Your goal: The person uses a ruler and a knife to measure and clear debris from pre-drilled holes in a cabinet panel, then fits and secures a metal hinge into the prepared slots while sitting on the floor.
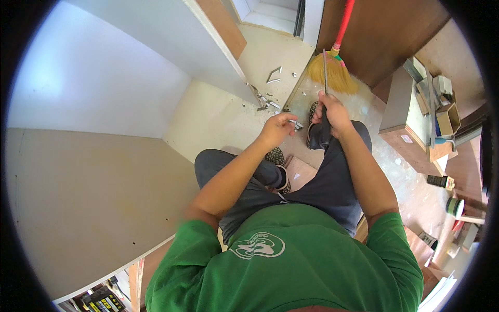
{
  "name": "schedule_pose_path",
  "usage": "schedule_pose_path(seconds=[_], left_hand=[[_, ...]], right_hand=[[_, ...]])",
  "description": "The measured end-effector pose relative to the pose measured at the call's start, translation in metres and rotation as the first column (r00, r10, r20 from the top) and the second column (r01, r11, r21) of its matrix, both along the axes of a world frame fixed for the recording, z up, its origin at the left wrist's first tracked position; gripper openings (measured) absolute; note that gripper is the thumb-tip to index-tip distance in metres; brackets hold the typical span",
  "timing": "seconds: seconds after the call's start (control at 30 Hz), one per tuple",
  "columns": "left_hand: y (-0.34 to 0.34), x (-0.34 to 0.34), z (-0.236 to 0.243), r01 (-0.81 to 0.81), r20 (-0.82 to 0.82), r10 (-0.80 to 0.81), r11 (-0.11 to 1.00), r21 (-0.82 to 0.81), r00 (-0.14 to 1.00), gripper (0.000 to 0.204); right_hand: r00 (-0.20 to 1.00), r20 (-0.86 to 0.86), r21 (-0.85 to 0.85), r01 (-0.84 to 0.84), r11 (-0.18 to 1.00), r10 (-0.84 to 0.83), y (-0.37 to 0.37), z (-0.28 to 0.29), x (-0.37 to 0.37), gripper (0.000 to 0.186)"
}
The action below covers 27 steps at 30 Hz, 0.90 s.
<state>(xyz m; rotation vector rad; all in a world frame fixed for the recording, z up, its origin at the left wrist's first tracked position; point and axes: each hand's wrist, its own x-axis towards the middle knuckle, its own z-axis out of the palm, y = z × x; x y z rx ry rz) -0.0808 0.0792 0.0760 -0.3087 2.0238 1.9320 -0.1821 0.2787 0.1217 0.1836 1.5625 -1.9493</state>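
Note:
My left hand [278, 130] is closed, its fingertips pinching a small silvery strip [297, 125] just above the floor. My right hand [332, 115] is wrapped round a long thin metal tool [326, 73]. The tool's slim shaft points up and away from me, and a dark, wider part hangs below the fist; its exact kind I cannot make out. Beyond my left hand, torn silvery scraps [271, 104] lie at the chipped lower end of a white upright panel [218, 57]. A bent metal strip [274, 74] rests farther off on a pale board.
A broom [332, 73] with a red handle leans at the far right by a brown panel. On the right, a wooden box [408, 130] carries offcuts and tools, with cans [455, 207] beyond it. A large pale panel [88, 192] stands at my left.

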Motion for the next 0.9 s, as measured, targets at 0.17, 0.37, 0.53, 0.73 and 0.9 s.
schedule_pose_path(seconds=[0.17, 0.37, 0.53, 0.73, 0.9], left_hand=[[-0.023, 0.018, 0.037, -0.03, -0.113, 0.062, 0.965, 0.26, 0.992, 0.044], [-0.069, 0.022, 0.035, -0.238, -0.293, 0.095, 0.83, -0.505, 0.952, 0.038], [-0.105, 0.035, 0.013, -0.306, -0.116, 0.288, 0.807, -0.505, 0.951, 0.034], [-0.15, 0.026, -0.023, -0.302, -0.123, 0.282, 0.774, -0.556, 0.951, 0.048], [-0.171, 0.018, -0.03, -0.217, -0.028, 0.252, 0.764, -0.608, 0.967, 0.053]], right_hand=[[0.988, -0.074, 0.131, -0.121, 0.984, 0.132, -0.085, 0.014, 0.038, 0.027], [0.968, -0.231, 0.105, -0.08, 0.991, 0.102, -0.17, -0.032, 0.06, 0.03], [0.966, -0.253, 0.151, 0.095, 0.984, -0.054, -0.194, -0.017, 0.017, 0.041], [0.986, -0.137, 0.121, -0.081, 0.989, 0.097, -0.218, -0.002, -0.074, 0.036], [0.97, -0.218, 0.188, -0.067, 0.98, 0.108, -0.24, -0.021, -0.084, 0.034]])
